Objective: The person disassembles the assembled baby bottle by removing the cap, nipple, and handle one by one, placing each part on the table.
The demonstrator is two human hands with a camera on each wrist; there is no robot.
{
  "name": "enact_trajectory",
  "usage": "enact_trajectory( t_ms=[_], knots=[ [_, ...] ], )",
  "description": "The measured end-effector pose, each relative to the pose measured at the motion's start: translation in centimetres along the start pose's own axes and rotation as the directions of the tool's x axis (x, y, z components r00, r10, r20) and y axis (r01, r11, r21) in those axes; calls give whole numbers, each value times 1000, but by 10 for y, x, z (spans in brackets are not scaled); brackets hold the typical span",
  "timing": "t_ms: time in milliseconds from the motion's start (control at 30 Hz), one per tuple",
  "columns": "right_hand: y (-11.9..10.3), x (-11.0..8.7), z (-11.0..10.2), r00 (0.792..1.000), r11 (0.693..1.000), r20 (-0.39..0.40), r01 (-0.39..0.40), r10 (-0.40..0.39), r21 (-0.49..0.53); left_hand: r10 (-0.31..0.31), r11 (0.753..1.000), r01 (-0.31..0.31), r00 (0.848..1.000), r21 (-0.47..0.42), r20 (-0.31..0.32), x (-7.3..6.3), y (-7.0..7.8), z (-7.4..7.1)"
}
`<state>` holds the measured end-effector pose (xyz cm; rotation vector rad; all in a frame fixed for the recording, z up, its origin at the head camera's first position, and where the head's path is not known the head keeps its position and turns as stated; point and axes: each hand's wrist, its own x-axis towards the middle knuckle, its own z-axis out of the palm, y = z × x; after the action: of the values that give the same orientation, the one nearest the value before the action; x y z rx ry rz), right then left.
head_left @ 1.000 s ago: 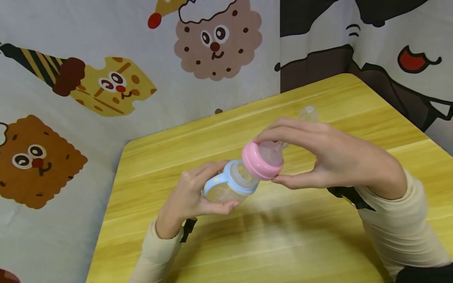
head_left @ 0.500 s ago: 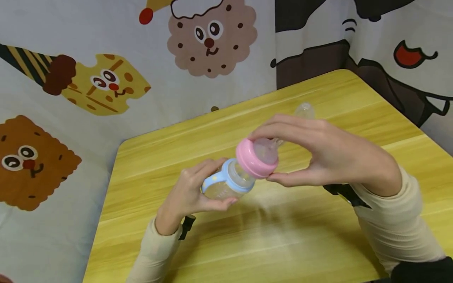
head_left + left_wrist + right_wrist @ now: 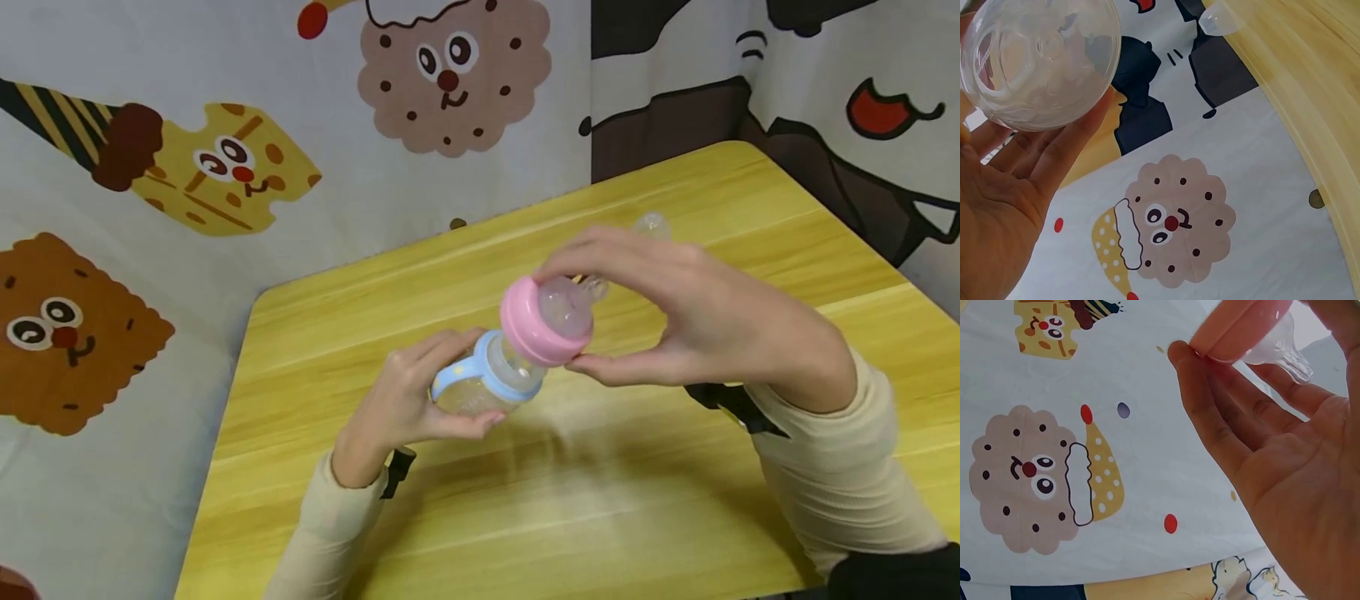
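Observation:
My left hand (image 3: 405, 400) grips a clear baby bottle (image 3: 480, 385) with a blue handle ring (image 3: 468, 371), tilted above the yellow table (image 3: 525, 500). In the left wrist view the bottle's clear base (image 3: 1038, 59) lies against my fingers (image 3: 1054, 156). My right hand (image 3: 675, 317) pinches the pink screw collar (image 3: 528, 323) with its clear silicone teat (image 3: 566, 304) at the bottle's mouth. In the right wrist view the pink collar (image 3: 1238, 328) and teat (image 3: 1279, 350) sit between my fingertips.
A clear plastic cap (image 3: 651, 223) lies on the table behind my right hand, also seen as the cap (image 3: 1219, 19) in the left wrist view. Cartoon-printed cloth (image 3: 225, 167) walls in the table at the back and sides.
The pink collar has lifted slightly and turned at the bottle's mouth in my right hand. The left hand keeps its grip on the bottle.

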<state>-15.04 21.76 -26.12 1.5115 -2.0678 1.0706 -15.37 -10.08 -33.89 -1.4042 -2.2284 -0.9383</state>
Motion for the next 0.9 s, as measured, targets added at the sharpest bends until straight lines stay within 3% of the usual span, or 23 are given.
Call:
enact_trajectory(
  t_ms=[667, 900],
  knots=[
    [0, 7, -9, 983, 995, -172, 45, -59, -83, -19, 1000, 19, 1000, -14, 16, 2, -5, 2],
    [0, 6, -11, 978, 992, -202, 20, -44, -124, -23, 999, 24, 1000, -36, 21, 1, -5, 4]
  ],
)
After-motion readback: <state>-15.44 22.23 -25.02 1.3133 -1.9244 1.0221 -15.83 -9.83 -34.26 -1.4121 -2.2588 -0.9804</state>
